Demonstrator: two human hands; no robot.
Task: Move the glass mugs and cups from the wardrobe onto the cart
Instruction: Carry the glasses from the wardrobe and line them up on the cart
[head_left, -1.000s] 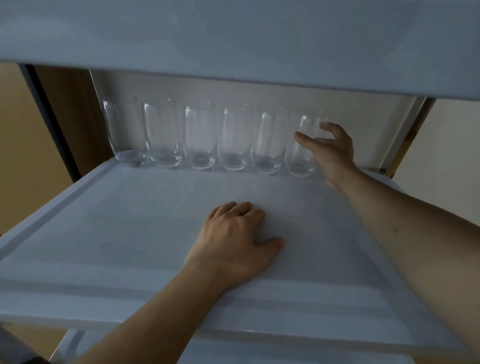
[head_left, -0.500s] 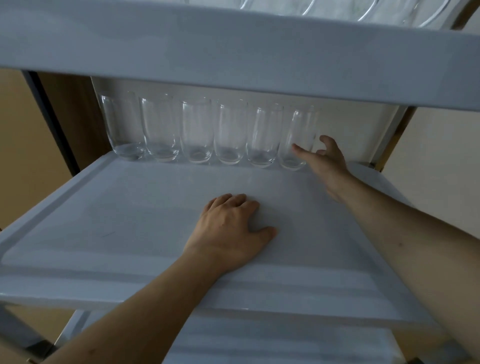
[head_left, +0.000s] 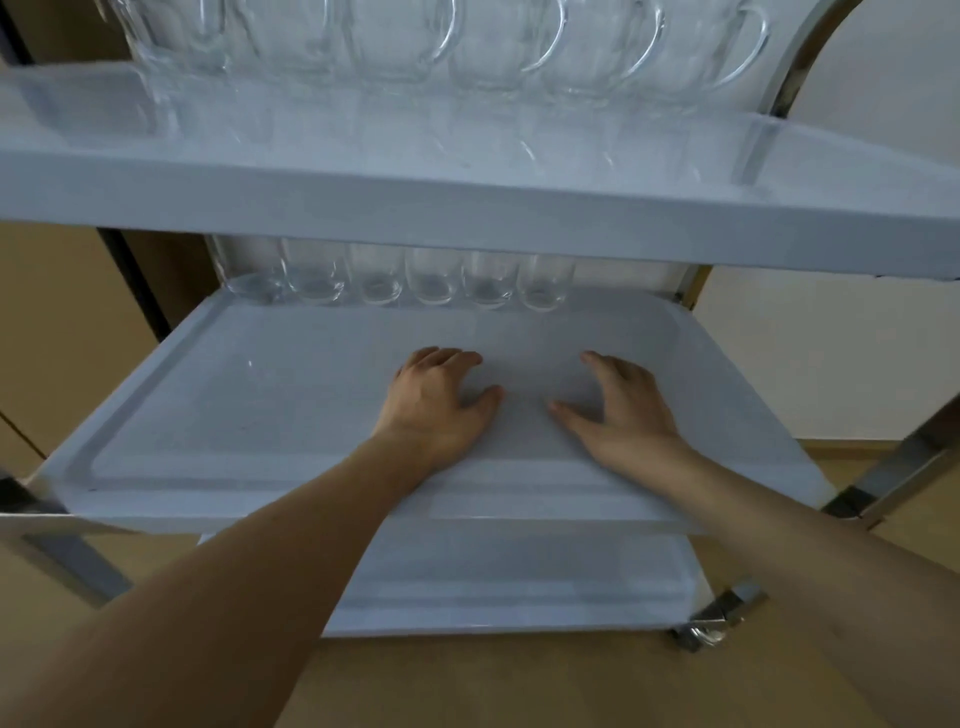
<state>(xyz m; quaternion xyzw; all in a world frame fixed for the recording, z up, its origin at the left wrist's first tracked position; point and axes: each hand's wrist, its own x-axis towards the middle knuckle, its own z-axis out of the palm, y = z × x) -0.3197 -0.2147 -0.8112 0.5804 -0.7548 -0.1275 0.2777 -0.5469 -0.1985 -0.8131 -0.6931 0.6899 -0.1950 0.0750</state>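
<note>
White three-tier cart (head_left: 727, 208), glassware on its top and middle shelves.
Six handleless cups (head_left: 431, 278) line the back of the middle shelf (head_left: 208, 415); handled mugs (head_left: 493, 47) above are blurred (perhaps five). Thin, slick, breakable glass: grip cups around the body, mugs by the handle. Left hand (head_left: 436, 405) and right hand (head_left: 623, 410) rest flat, fingers spread, holding nothing.

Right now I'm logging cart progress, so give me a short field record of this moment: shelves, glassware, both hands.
top shelf: handled glass mugs in a row, tops cropped
middle shelf: row of six tumblers along the back edge
bottom shelf: nothing visible on the part shown
left hand: flat on middle shelf, holds nothing
right hand: flat on middle shelf, clear of the tumblers, holds nothing
</note>
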